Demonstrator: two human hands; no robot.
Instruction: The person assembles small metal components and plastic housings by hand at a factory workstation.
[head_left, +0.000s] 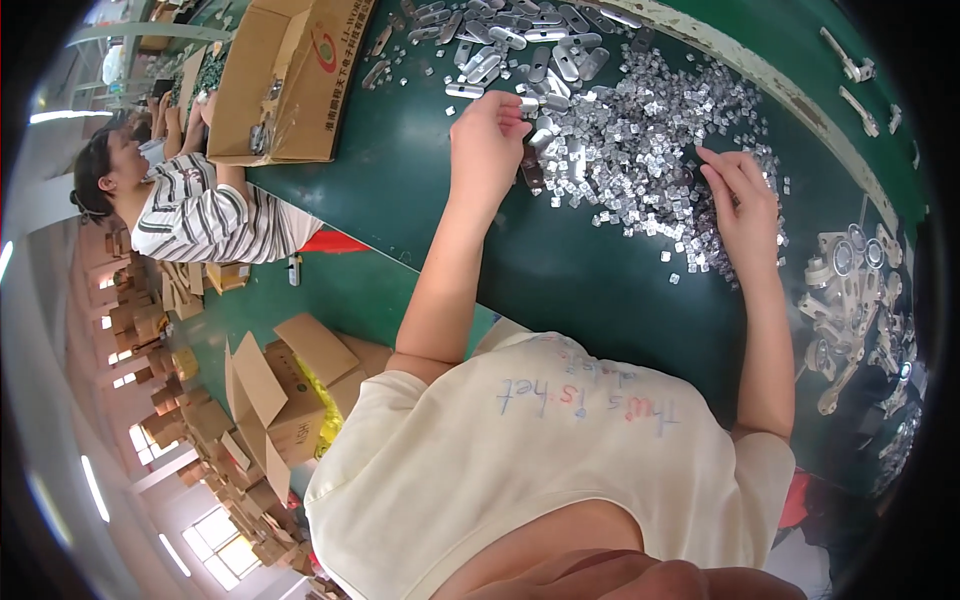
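Note:
My left hand (486, 140) is closed in a pinch at the left edge of the heap. At its fingertips is a silver metal plate (529, 104), partly covered by the fingers. Larger oval metal plates (540, 62) lie loosely piled just beyond it. A wide heap of small, shiny, squarish metal pieces (655, 140) spreads between my two hands. Over the heap's right side is my right hand (745, 205), thumb and forefinger bent but apart, with nothing visible between them. A dark reddish-brown piece (532, 170) lies below my left fingertips.
A cardboard box (330, 110) stands on the green table (400, 190) at left. White metal fittings with round parts (850, 270) lie at right, near a raised table edge (800, 105). Another person (200, 205) works at far left. An open carton (290, 400) sits below.

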